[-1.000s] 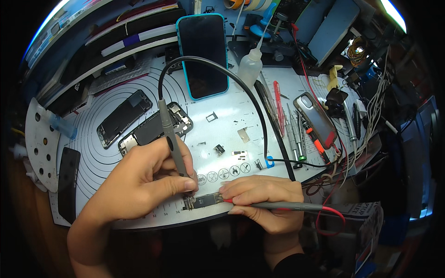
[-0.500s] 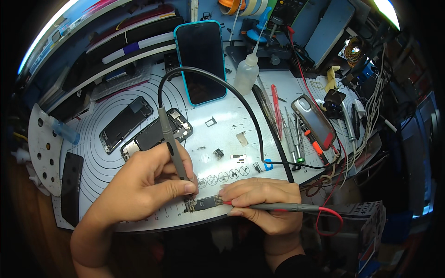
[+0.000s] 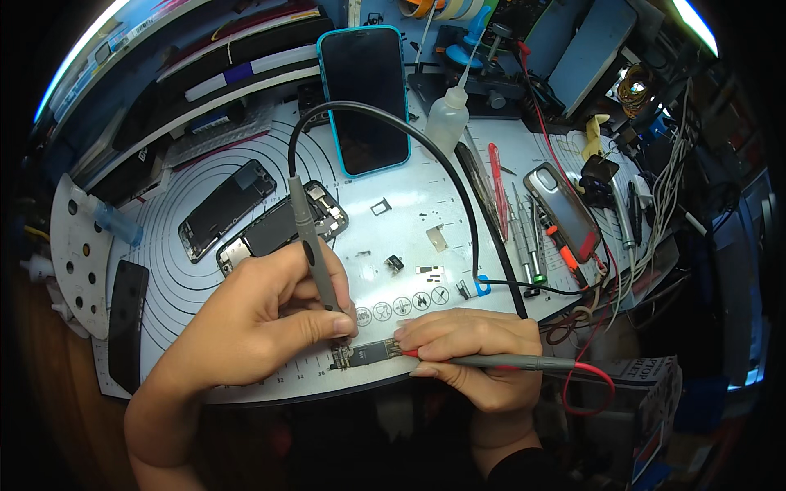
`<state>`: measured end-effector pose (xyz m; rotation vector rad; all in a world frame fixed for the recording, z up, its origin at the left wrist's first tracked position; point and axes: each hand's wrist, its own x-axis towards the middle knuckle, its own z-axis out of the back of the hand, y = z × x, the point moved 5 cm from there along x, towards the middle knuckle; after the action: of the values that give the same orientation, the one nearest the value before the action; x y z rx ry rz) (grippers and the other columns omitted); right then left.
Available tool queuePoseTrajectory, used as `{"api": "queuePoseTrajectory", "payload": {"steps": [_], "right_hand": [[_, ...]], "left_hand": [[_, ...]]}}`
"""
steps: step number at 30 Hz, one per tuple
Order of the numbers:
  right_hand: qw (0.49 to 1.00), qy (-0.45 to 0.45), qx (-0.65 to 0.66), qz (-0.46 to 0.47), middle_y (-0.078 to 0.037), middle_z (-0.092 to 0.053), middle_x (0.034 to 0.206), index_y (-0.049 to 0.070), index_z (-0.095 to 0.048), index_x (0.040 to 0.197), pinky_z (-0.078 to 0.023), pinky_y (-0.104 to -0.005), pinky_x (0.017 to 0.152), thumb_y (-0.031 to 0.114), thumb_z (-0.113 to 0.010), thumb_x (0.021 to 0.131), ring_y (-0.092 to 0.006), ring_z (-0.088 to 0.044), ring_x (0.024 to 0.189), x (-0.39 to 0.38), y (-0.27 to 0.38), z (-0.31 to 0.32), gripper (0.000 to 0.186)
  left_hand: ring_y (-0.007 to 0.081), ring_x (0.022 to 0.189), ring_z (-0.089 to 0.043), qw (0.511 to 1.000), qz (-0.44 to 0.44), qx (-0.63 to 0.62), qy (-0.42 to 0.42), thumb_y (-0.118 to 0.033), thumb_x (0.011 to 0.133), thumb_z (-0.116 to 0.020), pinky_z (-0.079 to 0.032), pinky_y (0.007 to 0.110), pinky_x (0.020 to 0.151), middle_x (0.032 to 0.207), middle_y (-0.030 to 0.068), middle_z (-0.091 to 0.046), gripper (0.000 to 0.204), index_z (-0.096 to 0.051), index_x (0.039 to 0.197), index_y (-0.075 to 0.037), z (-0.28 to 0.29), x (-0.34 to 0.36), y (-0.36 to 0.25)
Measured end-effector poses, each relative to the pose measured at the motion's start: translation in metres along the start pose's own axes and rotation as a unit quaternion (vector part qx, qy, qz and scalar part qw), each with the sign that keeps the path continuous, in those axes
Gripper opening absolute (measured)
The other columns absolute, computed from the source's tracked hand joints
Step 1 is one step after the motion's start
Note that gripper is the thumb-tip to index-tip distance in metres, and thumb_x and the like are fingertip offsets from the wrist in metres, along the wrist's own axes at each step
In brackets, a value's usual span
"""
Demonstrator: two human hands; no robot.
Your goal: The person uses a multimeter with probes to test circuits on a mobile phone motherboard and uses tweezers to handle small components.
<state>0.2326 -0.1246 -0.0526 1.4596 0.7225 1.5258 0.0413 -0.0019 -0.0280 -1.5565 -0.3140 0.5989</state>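
Observation:
My left hand (image 3: pixel 270 319) grips a grey probe (image 3: pixel 307 229) on a looping black cable, held upright with its tip over the left end of a small dark circuit board (image 3: pixel 368 354). My right hand (image 3: pixel 471 360) holds a grey probe with a red tip (image 3: pixel 516 362) lying almost flat, its point at the board's right end; my fingers rest around that end. Above my hands lie an opened phone body (image 3: pixel 270 228), a detached screen (image 3: pixel 225 209) and small loose parts (image 3: pixel 395 263) on the white printed mat (image 3: pixel 377 229).
A teal-cased phone (image 3: pixel 364 98) stands at the back beside a dropper bottle (image 3: pixel 446 123). Tweezers, screwdrivers (image 3: pixel 526 237), a cased phone (image 3: pixel 557 204) and tangled cables (image 3: pixel 655 221) fill the right side. A dark slab (image 3: pixel 127 327) and perforated white holder (image 3: pixel 78 262) are at left, below stacked shelves (image 3: pixel 233 49).
The whole view has shifted slightly, moving up and down and then a little right in the frame. Both hands keep their grips on the probes at the board, with no clear movement.

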Motion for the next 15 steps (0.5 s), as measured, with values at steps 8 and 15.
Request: {"api": "queuePoseTrajectory", "payload": {"steps": [8, 15], "right_hand": [[1.000, 0.003, -0.003, 0.006, -0.024, -0.081, 0.094, -0.002, -0.076, 0.088, -0.066, -0.0452, 0.087, 0.007, -0.090, 0.083, -0.0385, -0.082, 0.094, -0.0005, 0.0002, 0.0004, 0.018], [1.000, 0.011, -0.004, 0.010, -0.025, -0.081, 0.094, -0.003, -0.076, 0.090, -0.066, -0.0465, 0.088, 0.006, -0.090, 0.082, -0.0399, -0.082, 0.095, 0.0012, 0.0005, 0.0013, 0.018]], "left_hand": [[0.0152, 0.100, -0.072, 1.000, -0.001, 0.005, 0.001, -0.001, 0.103, -0.073, -0.058, 0.030, 0.091, 0.102, 0.0112, -0.073, 0.018, -0.061, 0.114, 0.004, -0.0005, 0.0001, -0.0008], [0.0152, 0.102, -0.072, 1.000, -0.007, -0.006, 0.003, -0.001, 0.103, -0.072, -0.058, 0.029, 0.091, 0.104, 0.0120, -0.073, 0.018, -0.061, 0.116, 0.005, 0.0010, -0.0001, 0.0030]]}}
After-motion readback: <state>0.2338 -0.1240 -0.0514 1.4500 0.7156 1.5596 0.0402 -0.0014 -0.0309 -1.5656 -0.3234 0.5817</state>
